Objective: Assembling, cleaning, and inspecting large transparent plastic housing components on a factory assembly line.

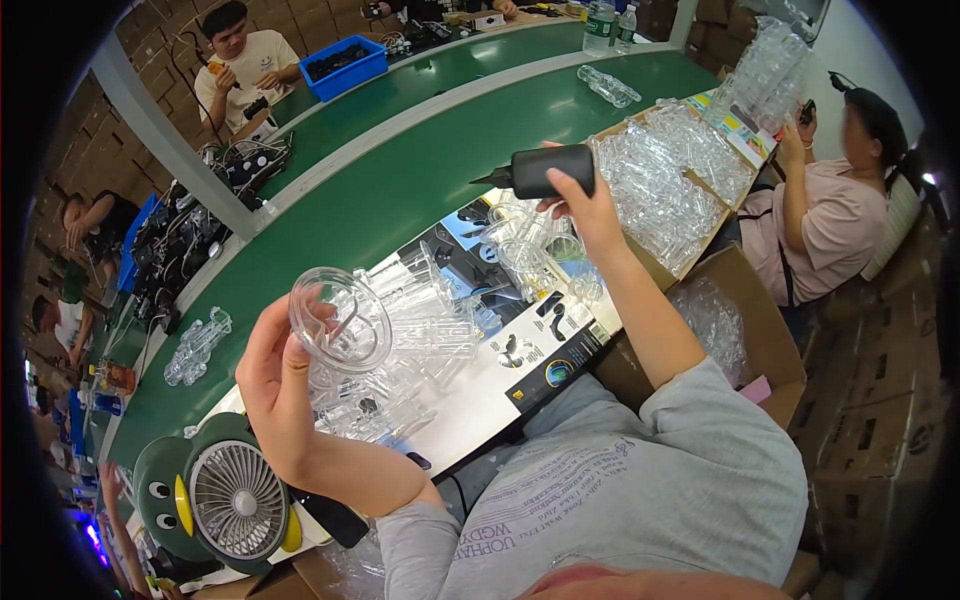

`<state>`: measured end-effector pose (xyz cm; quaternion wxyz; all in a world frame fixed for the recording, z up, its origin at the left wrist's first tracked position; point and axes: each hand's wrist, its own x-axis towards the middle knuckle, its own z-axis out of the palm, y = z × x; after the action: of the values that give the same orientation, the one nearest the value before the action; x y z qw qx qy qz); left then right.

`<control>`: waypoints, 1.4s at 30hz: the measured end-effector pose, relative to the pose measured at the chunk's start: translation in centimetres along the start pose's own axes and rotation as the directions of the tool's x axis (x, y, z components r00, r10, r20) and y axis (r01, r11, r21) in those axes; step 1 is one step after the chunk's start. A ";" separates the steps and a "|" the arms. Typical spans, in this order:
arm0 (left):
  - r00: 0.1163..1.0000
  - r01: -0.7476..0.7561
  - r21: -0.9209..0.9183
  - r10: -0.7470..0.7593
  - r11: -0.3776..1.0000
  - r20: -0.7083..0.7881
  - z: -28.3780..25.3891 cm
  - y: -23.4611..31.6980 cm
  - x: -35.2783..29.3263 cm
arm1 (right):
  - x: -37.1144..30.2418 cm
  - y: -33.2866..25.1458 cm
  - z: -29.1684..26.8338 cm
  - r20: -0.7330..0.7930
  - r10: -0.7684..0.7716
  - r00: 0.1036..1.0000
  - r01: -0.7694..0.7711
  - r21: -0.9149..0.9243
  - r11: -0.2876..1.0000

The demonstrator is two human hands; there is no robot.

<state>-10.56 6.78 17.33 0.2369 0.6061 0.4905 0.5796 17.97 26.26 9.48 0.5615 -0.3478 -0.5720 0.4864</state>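
Counting from the view's middle, a loose clear plastic piece (200, 345) is lying at 9 o'clock on a green surface (400, 185), and a green fan (240, 500) with 2 cartoon eyes is standing at 8 o'clock. Also near 8 o'clock, the person's left hand (272, 392) is gripping a clear round-rimmed part (345, 318), thumb and fingers clamping its edge; the part is facing upward at 9 o'clock, over a heap of clear parts (430, 340) that is covering some of a printed board (555, 335). At 1 o'clock, the right hand (583, 205) is clasping a black bottle-like tool (553, 173), its tapered tip pointing toward 9 o'clock. At 2 o'clock, another heap of clear pieces (655, 180) is filling a cardboard box (651, 268). Between 2 and 3 o'clock, a co-worker (840, 220) in a pale pink top is sitting, holding a small dark item (807, 110).
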 end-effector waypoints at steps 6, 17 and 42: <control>1.000 -0.001 0.004 0.001 1.000 -0.011 0.0 0.4 -0.6 | 2.5 0.7 4.3 0.496 -0.305 0.813 0.581 -0.658 0.478; 1.000 -0.003 0.041 0.003 0.999 0.009 0.0 0.8 -1.4 | 5.9 7.2 9.0 0.837 0.216 0.502 0.862 -0.465 -0.203; 0.996 -0.070 0.005 0.071 0.998 -0.050 2.3 -0.3 0.4 | 1.8 -2.8 -1.0 0.767 0.016 0.642 0.709 -0.602 0.367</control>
<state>-8.55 7.88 16.70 0.2029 0.6086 0.4755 0.6020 19.10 27.31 12.57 0.1515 -0.2429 -0.9561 0.0630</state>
